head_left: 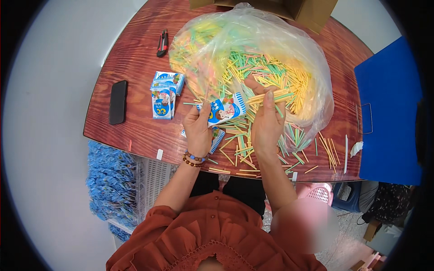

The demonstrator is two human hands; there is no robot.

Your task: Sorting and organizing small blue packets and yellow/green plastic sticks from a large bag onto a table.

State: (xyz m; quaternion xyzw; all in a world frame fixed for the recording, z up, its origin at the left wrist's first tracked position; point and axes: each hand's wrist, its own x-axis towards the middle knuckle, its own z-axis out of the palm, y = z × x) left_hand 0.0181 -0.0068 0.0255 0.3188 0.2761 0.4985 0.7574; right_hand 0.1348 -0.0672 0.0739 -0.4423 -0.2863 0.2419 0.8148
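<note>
My left hand [198, 131], with beaded bracelets at the wrist, is closed on a small blue and white packet [226, 109]. The packet's right end points toward my right hand [267, 124]. Between the fingers and thumb of that hand lies a bundle of thin candy-like sticks [275, 97], mostly yellow with some green. The bundle's left ends are close to the packet's end; whether they touch I cannot tell. Behind both hands spreads a large clear plastic bag [312, 54], full of loose yellow, green and pink sticks [257, 67]. Another packet [217, 140] lies partly under my left wrist.
Several blue and white packets [162, 101] lie left of the bag, near a black phone [118, 101] and a red-black box cutter [162, 44]. Loose sticks [332, 153] are scattered along the table's near edge. A cardboard box [312, 13] stands behind; a blue box [389, 108] is at right.
</note>
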